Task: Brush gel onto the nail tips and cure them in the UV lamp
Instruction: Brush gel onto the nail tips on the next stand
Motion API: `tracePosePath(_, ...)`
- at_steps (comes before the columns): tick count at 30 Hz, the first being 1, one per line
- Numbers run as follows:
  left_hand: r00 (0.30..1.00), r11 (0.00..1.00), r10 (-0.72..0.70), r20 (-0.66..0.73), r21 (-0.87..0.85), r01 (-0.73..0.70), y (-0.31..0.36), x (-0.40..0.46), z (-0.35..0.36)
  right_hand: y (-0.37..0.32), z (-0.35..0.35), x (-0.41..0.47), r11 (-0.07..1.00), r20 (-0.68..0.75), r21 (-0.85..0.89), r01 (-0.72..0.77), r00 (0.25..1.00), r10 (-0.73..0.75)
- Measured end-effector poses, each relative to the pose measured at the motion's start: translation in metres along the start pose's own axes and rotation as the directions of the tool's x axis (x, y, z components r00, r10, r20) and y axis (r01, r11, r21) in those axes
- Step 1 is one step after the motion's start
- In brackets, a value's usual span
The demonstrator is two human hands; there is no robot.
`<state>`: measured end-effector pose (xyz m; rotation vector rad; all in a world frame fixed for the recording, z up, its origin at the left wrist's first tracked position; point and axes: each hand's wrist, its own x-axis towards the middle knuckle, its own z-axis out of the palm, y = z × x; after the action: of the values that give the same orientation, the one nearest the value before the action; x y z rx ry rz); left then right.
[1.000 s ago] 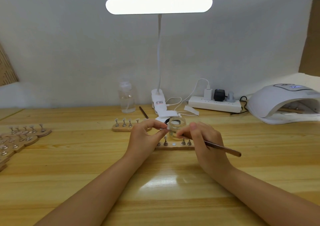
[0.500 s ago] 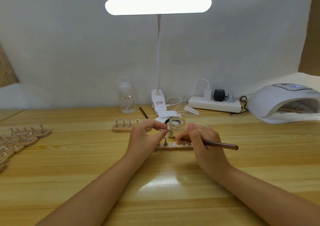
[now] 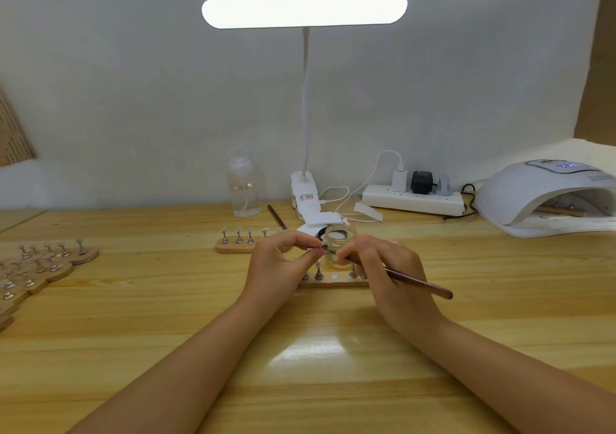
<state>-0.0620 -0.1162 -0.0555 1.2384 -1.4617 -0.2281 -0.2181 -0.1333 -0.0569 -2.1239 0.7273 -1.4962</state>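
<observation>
Left fingers point(image 3: 300, 245) pinching one nail tip on its small metal stand point(image 3: 316, 248), raised just left of glass gel jar point(image 3: 340, 243). Right hand point(image 3: 390, 267) gripping gel brush point(image 3: 416, 282) pen-style, bristle end hidden against jar and tip. Wooden stand strip point(image 3: 333, 282) just in front of jar, one magnet spot bare. UV lamp point(image 3: 546, 197) well right of jar, mouth facing it. Judged: tip very light, thin, springy, slick once coated; hold by metal stem only, never the wet face. Jar fragile, open, easily tipped.

Left hand point(image 3: 278, 262) fingertips pinched; right hand point(image 3: 388, 272) in curled grip.
</observation>
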Motion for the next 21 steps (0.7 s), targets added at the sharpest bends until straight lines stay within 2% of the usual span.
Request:
tracePosePath(5,1.000,1.000,0.014,0.007,0.005,-0.014,-0.0016,0.0007,0.0003,-0.0010,-0.0011,-0.0011,1.000,-0.036,0.014,0.021,0.999,-0.020)
tracePosePath(11,1.000,1.000,0.013,0.002,-0.004,-0.013,-0.0030,0.0006,0.0002,-0.0024,0.0007,-0.0008,0.998,-0.001,0.051,-0.038,0.999,0.038)
tracePosePath(21,1.000,1.000,-0.008,-0.024,-0.023,0.007,-0.0012,0.0004,-0.0007,0.0004,-0.0013,0.0002,0.999,-0.088,0.039,-0.008,0.996,0.011)
